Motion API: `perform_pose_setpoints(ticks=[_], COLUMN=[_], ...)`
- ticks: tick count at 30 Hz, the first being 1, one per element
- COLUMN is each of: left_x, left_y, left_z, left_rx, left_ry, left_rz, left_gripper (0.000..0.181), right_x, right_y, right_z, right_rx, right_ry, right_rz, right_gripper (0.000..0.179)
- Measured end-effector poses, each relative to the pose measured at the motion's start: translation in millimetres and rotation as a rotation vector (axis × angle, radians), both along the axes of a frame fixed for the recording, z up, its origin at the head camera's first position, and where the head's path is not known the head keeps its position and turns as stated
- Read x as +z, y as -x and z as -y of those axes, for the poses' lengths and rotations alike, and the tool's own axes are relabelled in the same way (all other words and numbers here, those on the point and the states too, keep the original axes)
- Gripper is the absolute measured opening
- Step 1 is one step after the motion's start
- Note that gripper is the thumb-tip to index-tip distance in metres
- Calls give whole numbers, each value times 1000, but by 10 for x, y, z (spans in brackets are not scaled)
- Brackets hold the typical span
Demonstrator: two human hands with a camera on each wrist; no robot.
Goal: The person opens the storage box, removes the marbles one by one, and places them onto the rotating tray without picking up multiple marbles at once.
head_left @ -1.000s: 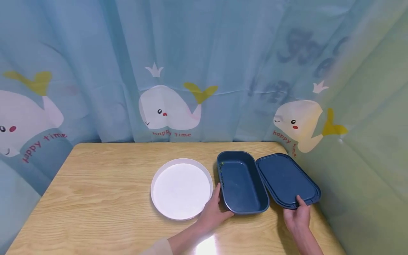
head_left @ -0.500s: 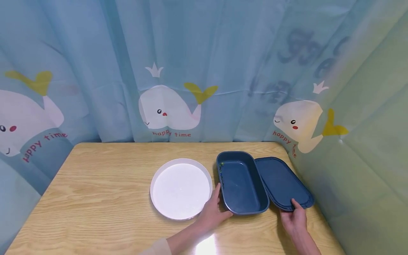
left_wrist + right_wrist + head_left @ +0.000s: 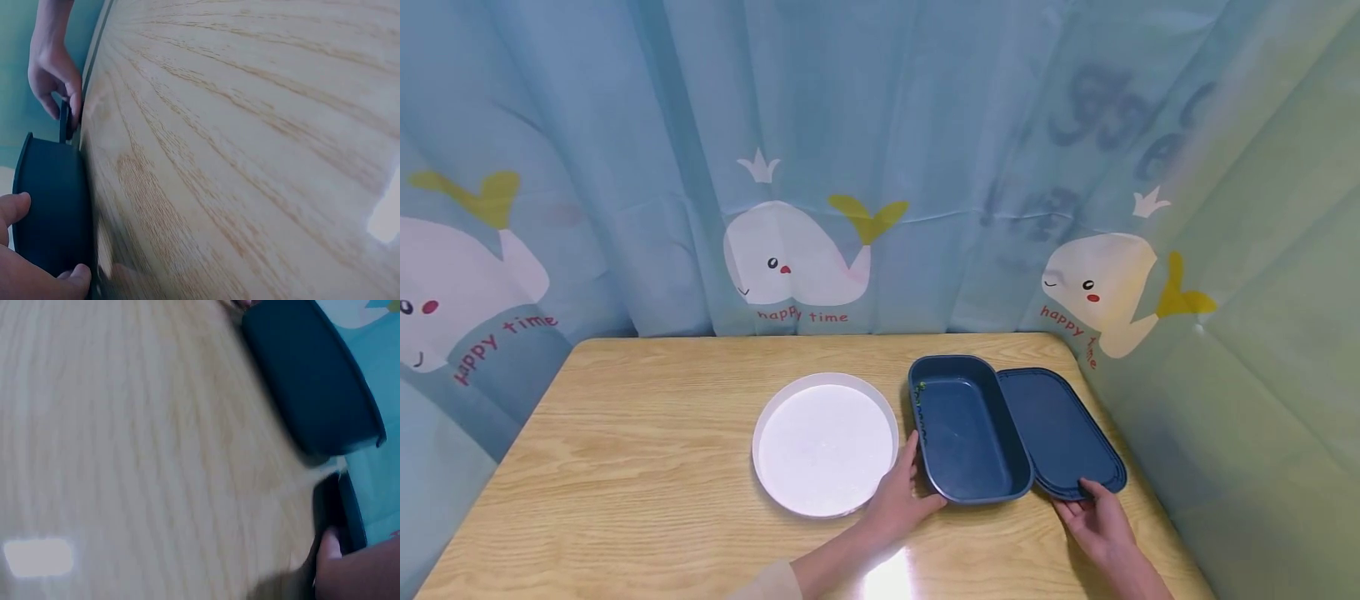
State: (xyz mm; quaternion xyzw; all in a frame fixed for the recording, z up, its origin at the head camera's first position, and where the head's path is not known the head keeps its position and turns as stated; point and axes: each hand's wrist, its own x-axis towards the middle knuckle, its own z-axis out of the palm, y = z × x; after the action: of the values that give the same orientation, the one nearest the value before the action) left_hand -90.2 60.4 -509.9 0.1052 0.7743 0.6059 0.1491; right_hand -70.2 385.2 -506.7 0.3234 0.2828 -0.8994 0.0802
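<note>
A deep dark blue rectangular food container point(image 3: 966, 433) stands uncovered on the table, with a small coloured print on its inner left wall. My left hand point(image 3: 897, 500) holds its near left corner, index finger along the left side and thumb at the front. In the left wrist view, digits press the wall of the container point(image 3: 53, 200). The matching flat lid point(image 3: 1060, 429) lies face up close against the container's right side. My right hand point(image 3: 1101, 521) pinches the lid's near edge, thumb on top and fingers underneath.
A round white tray point(image 3: 825, 450) with a low rim sits left of the container, beside my left hand. The wooden table point(image 3: 647, 442) extends to the left. A blue whale-print curtain point(image 3: 820, 108) hangs behind, and a greenish curtain point(image 3: 1262, 433) borders the right edge.
My right hand has drawn the lid leftward and slightly nearer, closer to the container, and its near edge is lower in view. The left hand, container and white tray have stayed in place.
</note>
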Motion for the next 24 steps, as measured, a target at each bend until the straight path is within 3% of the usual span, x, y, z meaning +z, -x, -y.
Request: perform_pose_setpoints(ticks=[6,12,19,24], left_x=[5,8,9,16], left_y=[-4,0,-24,-25], left_z=[-3,12,-4,-12], left_rx=[0,-2,9,12], left_ry=[-2,-23,-50,-63], left_rz=[-1,-10,37,47], left_gripper=[101,100,101,101], right_x=[2,-22,-52,-53], right_y=[-91,-125,-141,-147], right_z=[-111,-190,-267,-316], right_rx=[214,309,394,447], right_ry=[-196,-328,-460,-499], right_rz=[-28,-17,40,48], right_gripper=[26,28,40,39])
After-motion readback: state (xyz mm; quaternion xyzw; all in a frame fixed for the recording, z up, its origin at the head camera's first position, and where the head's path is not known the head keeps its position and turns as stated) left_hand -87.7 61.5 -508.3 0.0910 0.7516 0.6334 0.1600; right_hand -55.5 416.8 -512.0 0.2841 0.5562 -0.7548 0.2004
